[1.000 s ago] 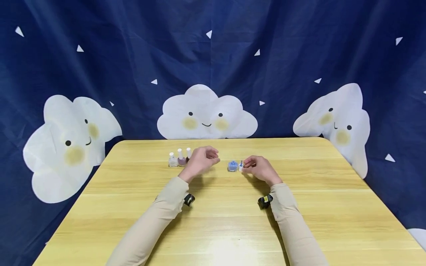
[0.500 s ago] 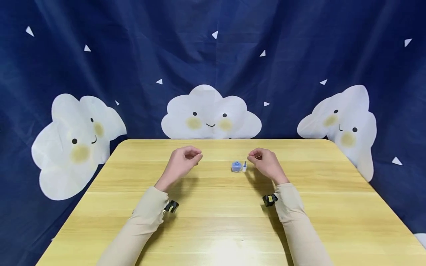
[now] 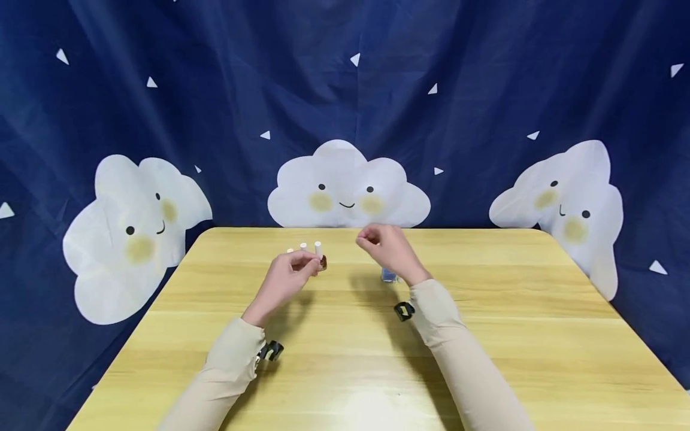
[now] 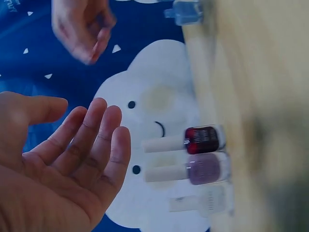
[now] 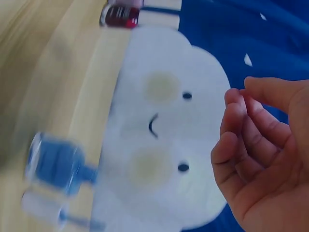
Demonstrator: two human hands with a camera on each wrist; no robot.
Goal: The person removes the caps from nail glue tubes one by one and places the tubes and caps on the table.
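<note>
My left hand (image 3: 287, 278) hovers in front of a row of nail polish bottles, its fingers relaxed and nothing in them. The left wrist view shows a dark red bottle (image 4: 203, 140), a purple one (image 4: 205, 168) and a clear one (image 4: 212, 202), all with white caps on. My right hand (image 3: 392, 251) is raised, fingers loosely bent and thumb near the index fingertip, holding nothing. Below it and partly hidden in the head view is an uncapped blue nail polish bottle (image 5: 58, 163). Beside that bottle, its white cap (image 5: 41, 209) stands with the brush pointing up.
Everything stands on the far part of a light wooden table (image 3: 345, 353). A dark blue curtain (image 3: 215, 78) with printed clouds hangs right behind the far edge. A small black camera (image 3: 404, 310) is strapped at the right wrist, another (image 3: 271, 351) at the left.
My right hand has left the brush cap, risen and moved left over the blue bottle. My left hand has drawn left and nearer, so the row's caps and the red bottle show past it.
</note>
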